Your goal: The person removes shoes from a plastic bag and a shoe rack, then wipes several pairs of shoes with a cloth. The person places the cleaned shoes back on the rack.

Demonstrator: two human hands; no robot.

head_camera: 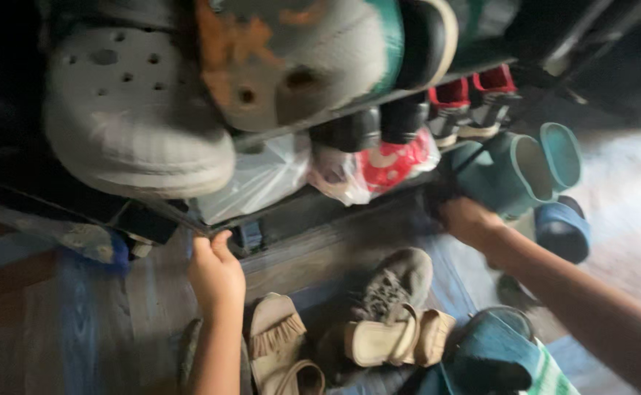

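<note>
Two teal rubber boots (519, 170) lie tipped on their sides at the right end of the shoe rack (313, 208), their open tops turned toward the right. The right hand (466, 219) reaches in from the lower right and meets the nearer boot at its lower left; its fingers are tucked out of sight against the dark edge there, so whether they grip the boot or only press on it cannot be told. The left hand (214, 271) comes up from the bottom of the view and rests at the front rail of the rack's lower shelf, fingers curled loosely onto the rail's edge, well apart from the boots.

Just above that hand sits a clear plastic bag (258, 179), and beside it a red and white bag (390, 162) on the same shelf. On the shelf above lie a grey perforated clog (126, 110) and a worn grey and orange shoe (298, 58), with red and black shoes (474, 102) farther right. A blue slipper (563, 228) lies on the floor just under the boots. Between the two arms, on the wooden floor, a grey sneaker (393, 285) lies with a beige sandal (386, 338) across it, and another beige sandal (280, 344) sits just beside the left forearm.
</note>
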